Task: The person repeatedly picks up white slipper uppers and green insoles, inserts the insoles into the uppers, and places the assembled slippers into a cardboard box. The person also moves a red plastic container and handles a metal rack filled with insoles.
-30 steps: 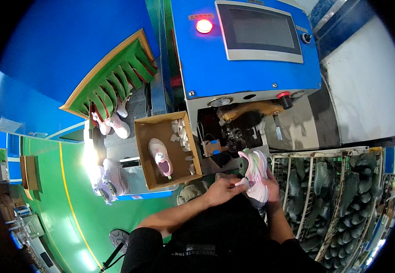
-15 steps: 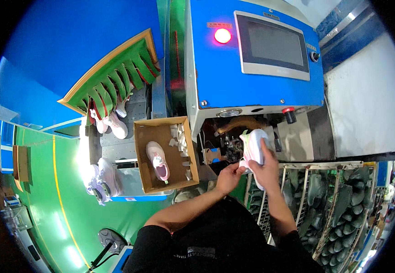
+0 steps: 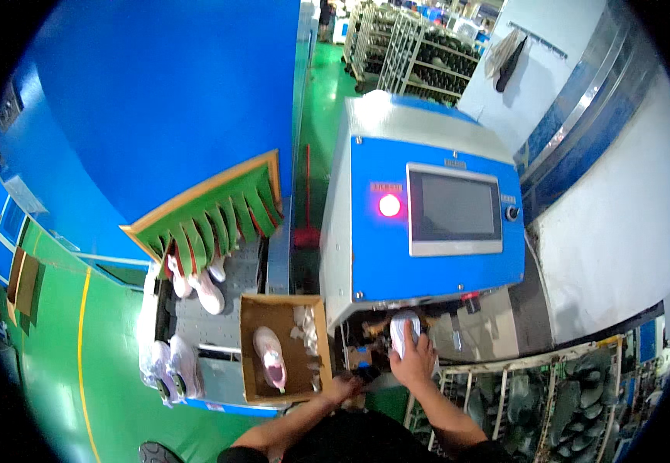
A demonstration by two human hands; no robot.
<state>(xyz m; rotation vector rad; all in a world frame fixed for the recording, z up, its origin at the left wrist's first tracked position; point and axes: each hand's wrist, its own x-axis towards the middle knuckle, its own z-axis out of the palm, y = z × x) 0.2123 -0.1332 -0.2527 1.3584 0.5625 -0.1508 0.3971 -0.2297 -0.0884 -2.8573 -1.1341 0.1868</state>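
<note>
My right hand (image 3: 416, 361) grips a white sneaker (image 3: 402, 322), its sole side turned up, at the opening under the blue machine's panel. The thumb lies along one side of the shoe and the fingers along the other. My left hand (image 3: 342, 388) is apart from that shoe, low beside the right edge of a cardboard box (image 3: 255, 390). Its fingers are blurred and partly lost in shadow. Inside the box lie a pale pink sneaker (image 3: 268, 349) and crumpled white pieces (image 3: 305, 328).
The blue machine (image 3: 381, 258) has a dark screen (image 3: 457, 204) and a lit red lamp (image 3: 389, 205). White shoes (image 3: 208, 295) sit on the conveyor (image 3: 223, 328) below a green strip curtain (image 3: 211, 224). More white sneakers (image 3: 184, 366) stand left of the box. A rack (image 3: 504, 378) of dark shoe forms is at right.
The view has tilted up, showing more of the machine and the room behind. My left hand has let go of the sneaker and moved left toward the box. My right hand keeps the shoe.
</note>
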